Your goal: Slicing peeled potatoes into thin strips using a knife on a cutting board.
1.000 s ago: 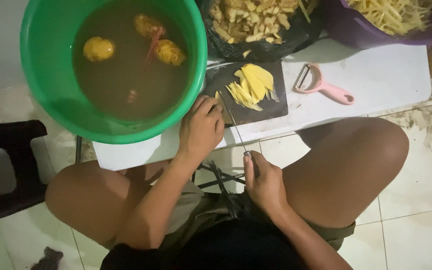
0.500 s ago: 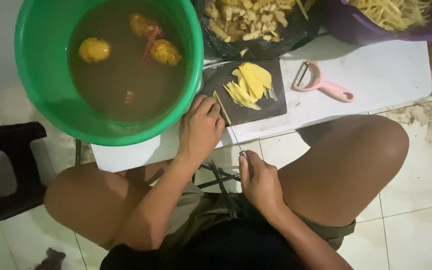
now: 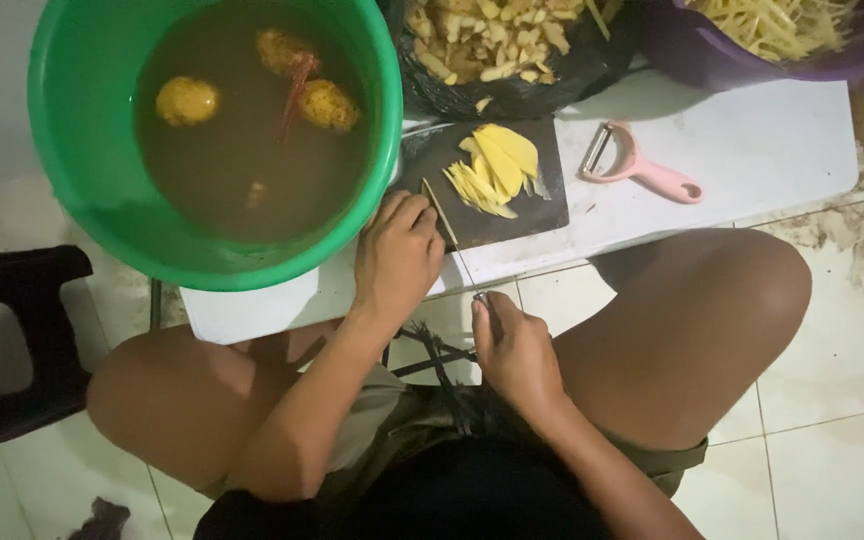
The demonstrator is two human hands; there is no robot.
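Knife (image 3: 455,245): its thin blade runs from the right hand (image 3: 514,352) up onto the dark cutting board (image 3: 472,225), passing just beside the fingertips of the left hand (image 3: 398,258). The right hand is closed around the knife handle near the table edge. The left hand lies curled, knuckles up, on the board's near corner; whether it presses a piece under its fingers cannot be told. Compared with 1 second ago, the right hand sits a little higher and closer to the table, and the blade tip has slid further up the board beside the left hand, which has barely shifted. Just past the left fingertips lies a pile of yellow slices (image 3: 495,167). Beyond the left hand stands a green tub (image 3: 72,180) of brown water with 3 yellow lumps floating. To the right of the slices rests a pink peeler (image 3: 642,170) on the white table (image 3: 752,150). Further off are a black bag of scraps (image 3: 497,50) and a purple basin (image 3: 692,55) of strips. The floor (image 3: 832,400) is pale tile, and a dark stool (image 3: 12,330) stands off to the left.
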